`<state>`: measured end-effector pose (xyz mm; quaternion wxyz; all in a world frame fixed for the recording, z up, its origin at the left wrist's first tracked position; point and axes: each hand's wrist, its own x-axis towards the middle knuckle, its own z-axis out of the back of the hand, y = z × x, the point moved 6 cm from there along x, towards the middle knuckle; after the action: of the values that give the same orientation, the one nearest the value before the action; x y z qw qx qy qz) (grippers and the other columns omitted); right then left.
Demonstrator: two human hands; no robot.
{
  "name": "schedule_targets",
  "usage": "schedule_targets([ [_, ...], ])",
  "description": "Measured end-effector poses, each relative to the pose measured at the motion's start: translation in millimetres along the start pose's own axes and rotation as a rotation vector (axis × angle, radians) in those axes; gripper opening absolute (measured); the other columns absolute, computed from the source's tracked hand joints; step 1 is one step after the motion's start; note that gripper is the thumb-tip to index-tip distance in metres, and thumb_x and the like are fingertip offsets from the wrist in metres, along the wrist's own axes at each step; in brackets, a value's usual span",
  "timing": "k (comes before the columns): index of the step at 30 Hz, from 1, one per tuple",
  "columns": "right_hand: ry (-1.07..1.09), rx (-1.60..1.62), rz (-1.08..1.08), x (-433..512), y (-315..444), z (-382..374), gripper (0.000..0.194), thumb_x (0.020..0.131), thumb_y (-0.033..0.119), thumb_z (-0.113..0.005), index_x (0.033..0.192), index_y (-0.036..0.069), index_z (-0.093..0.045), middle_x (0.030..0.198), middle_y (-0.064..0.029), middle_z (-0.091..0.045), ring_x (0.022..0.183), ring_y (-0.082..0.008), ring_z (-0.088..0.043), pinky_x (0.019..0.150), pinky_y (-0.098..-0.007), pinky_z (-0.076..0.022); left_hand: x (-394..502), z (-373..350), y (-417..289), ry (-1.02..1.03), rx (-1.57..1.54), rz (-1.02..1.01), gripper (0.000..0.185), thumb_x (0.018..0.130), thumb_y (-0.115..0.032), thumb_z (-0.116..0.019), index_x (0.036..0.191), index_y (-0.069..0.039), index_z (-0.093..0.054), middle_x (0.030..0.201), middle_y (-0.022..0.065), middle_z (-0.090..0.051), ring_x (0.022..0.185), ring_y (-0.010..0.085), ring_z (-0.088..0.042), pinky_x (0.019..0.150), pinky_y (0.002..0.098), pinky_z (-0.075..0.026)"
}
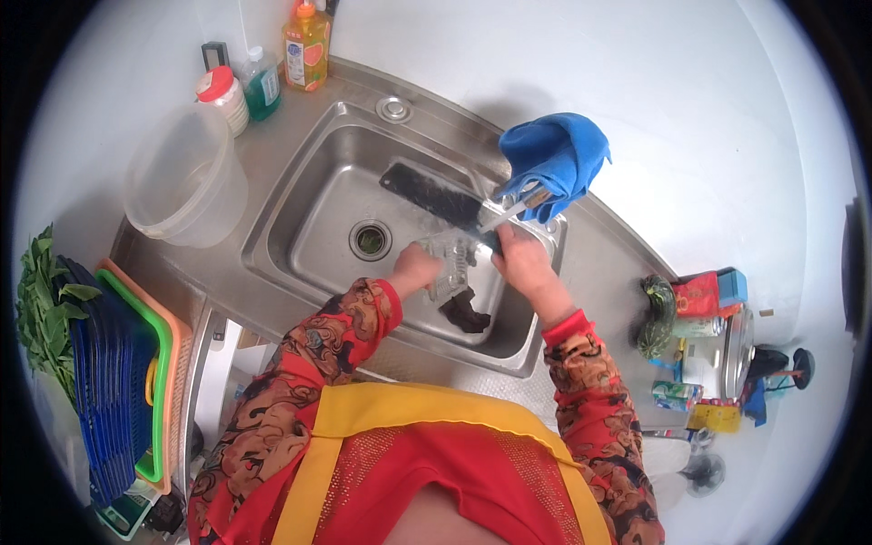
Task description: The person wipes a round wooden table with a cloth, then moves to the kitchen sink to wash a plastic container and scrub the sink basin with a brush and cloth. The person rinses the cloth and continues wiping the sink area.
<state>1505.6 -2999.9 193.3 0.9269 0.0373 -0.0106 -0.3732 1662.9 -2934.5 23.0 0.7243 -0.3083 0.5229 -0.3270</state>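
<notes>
A stainless steel sink (327, 204) lies before me. My left hand (415, 267) grips a clear, ridged glass or plastic container (448, 269) over the basin; its exact kind is unclear. My right hand (523, 262) is closed around a dark handle beneath the tap. This handle seems to belong to what looks like a cleaver, its wide dark blade (430, 196) slanting across the back of the basin. From the faucet (505, 216), a pale spout or stream reaches down beside my right hand. A crumpled dark cloth (466, 312) rests on the basin floor below the container.
A blue cloth (555, 160) drapes over the faucet. Left of the sink stand a translucent bucket (187, 180), a red-lidded jar (223, 99) and soap bottles (306, 51). Stacked baskets (112, 368) with leafy greens (44, 313) rise at far left. A squash (656, 317) and lidded pot (708, 357) sit right.
</notes>
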Motion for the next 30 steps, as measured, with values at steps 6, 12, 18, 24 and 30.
schedule_targets([
  [6,-0.032,-0.097,0.029,48,-35,-21,0.057,0.078,0.020,-0.073,0.128,0.005,-0.051,0.127,-0.0233,-0.056,0.119,-0.0391,-0.054,0.102,-0.0463,-0.0436,-20,-2,-50,-0.166,0.706,-0.569,0.038,0.077,-0.021,-0.070,0.103,0.004,-0.056,0.091,0.0249,-0.069,0.084,0.0397,-0.070,0.075,0.0475,-0.057],
  [12,-0.157,-0.204,0.125,38,-70,-37,0.073,0.077,0.024,-0.073,0.140,0.004,-0.044,0.141,-0.0206,-0.048,0.133,-0.0393,-0.043,0.114,-0.0489,-0.0294,-28,21,-52,-0.247,0.796,-0.539,0.032,0.078,-0.018,-0.069,0.097,0.002,-0.054,0.088,0.0225,-0.068,0.080,0.0390,-0.069,0.072,0.0468,-0.057],
  [18,-0.191,-0.118,0.186,69,-53,-43,0.057,0.078,0.021,-0.071,0.130,0.007,-0.052,0.129,-0.0237,-0.054,0.124,-0.0444,-0.047,0.104,-0.0543,-0.0371,-26,14,-41,-0.269,0.822,-0.580,0.031,0.077,-0.017,-0.067,0.096,0.002,-0.052,0.086,0.0230,-0.067,0.078,0.0394,-0.069,0.071,0.0471,-0.057],
  [24,-0.213,-0.037,0.195,59,-86,-57,0.043,0.080,0.016,-0.070,0.120,0.011,-0.055,0.121,-0.0232,-0.055,0.117,-0.0439,-0.051,0.097,-0.0529,-0.0413,-43,7,-33,-0.247,0.786,-0.528,0.030,0.077,-0.016,-0.067,0.095,0.002,-0.052,0.085,0.0229,-0.067,0.078,0.0393,-0.069,0.072,0.0472,-0.057],
  [30,-0.329,-0.112,0.116,45,-115,-66,0.060,0.080,0.023,-0.073,0.137,0.015,-0.054,0.135,-0.0233,-0.054,0.128,-0.0439,-0.047,0.107,-0.0513,-0.0375,-55,39,-29,-0.257,0.836,-0.519,0.030,0.078,-0.019,-0.067,0.096,0.000,-0.052,0.087,0.0235,-0.067,0.078,0.0401,-0.069,0.071,0.0484,-0.056],
])
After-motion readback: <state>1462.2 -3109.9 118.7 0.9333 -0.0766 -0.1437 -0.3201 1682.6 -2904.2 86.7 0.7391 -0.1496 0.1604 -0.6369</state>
